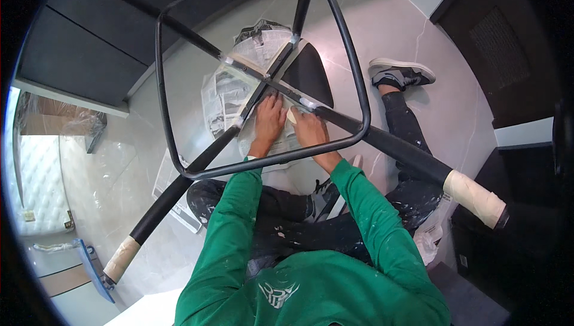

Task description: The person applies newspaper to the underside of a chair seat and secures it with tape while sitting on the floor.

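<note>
An upturned stool with a black metal frame (266, 79) stands before me, its four-way bracket crossing over the underside of the seat. The dark seat (312, 75) shows bare at the right. Newspaper (263, 45) and cream masking tape cover much of the rest. My left hand (271, 119) lies on the newspaper just below the bracket's centre, fingers stretched out. Beside it, my right hand (312, 131) is closed around a roll of masking tape (292, 115). Both arms reach through the black footrest ring (160, 87).
Pale wrapping covers the leg ends (475, 197). Dark cabinets (78, 33) line the left and right sides. My shoe (402, 72) and legs rest on the grey tiled floor. Loose newspaper (186, 218) lies near my left knee. Plastic-covered goods (57, 116) stand at the far left.
</note>
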`<state>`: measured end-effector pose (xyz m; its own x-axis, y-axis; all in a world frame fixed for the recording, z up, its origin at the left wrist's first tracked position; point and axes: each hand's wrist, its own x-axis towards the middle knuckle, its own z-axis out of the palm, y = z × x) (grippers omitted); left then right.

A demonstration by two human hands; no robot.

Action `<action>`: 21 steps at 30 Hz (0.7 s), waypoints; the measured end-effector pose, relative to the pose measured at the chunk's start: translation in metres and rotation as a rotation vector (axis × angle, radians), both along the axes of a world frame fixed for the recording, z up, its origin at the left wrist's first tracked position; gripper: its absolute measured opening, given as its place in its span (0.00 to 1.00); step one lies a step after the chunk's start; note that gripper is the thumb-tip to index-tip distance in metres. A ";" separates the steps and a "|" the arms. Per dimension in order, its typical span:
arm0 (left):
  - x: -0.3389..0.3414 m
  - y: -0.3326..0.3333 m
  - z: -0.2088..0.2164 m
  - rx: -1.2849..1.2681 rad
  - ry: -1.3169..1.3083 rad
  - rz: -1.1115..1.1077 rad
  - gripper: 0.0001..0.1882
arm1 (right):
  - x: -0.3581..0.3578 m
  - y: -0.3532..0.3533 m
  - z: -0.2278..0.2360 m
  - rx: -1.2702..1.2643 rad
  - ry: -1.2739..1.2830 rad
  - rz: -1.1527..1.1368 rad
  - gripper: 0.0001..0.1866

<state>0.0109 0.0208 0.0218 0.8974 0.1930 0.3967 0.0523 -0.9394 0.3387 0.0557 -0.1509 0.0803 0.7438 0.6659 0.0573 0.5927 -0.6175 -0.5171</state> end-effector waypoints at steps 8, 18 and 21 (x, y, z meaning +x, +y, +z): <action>-0.009 0.011 -0.002 0.152 0.043 -0.110 0.36 | 0.007 -0.019 0.006 0.085 0.063 0.102 0.33; 0.012 0.014 -0.014 0.213 -0.011 -0.210 0.37 | 0.041 -0.124 -0.044 0.109 0.055 0.172 0.22; -0.003 0.032 -0.016 0.269 0.073 -0.207 0.37 | 0.025 -0.117 -0.011 0.077 -0.002 0.249 0.19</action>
